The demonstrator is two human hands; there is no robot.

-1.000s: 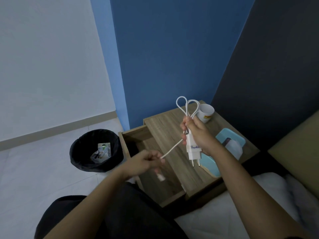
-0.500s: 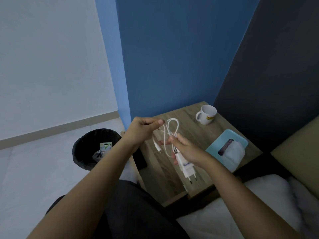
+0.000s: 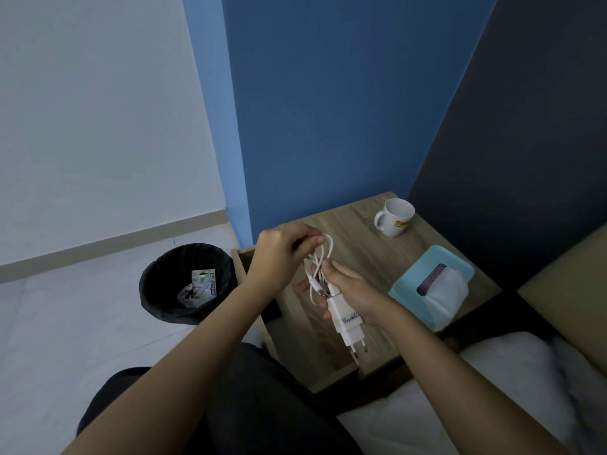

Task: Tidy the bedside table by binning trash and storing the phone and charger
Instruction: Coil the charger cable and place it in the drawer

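- My right hand [image 3: 353, 295] is closed around the white plastic charger plug [image 3: 345, 318], with its two pins pointing down and toward me.
- My left hand [image 3: 282, 257] pinches the top loop of the white charger cable [image 3: 323, 257] between the fingertips; the cable is gathered in loops between both hands.
- Both hands hold the charger in the air above the wooden bedside table [image 3: 354, 231] and its open drawer [image 3: 244, 261].
- On the table stand a white ceramic mug [image 3: 394, 216] at the back corner and a light blue tissue box [image 3: 430, 284] near the right edge.
- A round black trash bin [image 3: 187, 282] stands on the floor left of the table, with some packaging [image 3: 202, 284] inside.
- The phone I cannot see from here.
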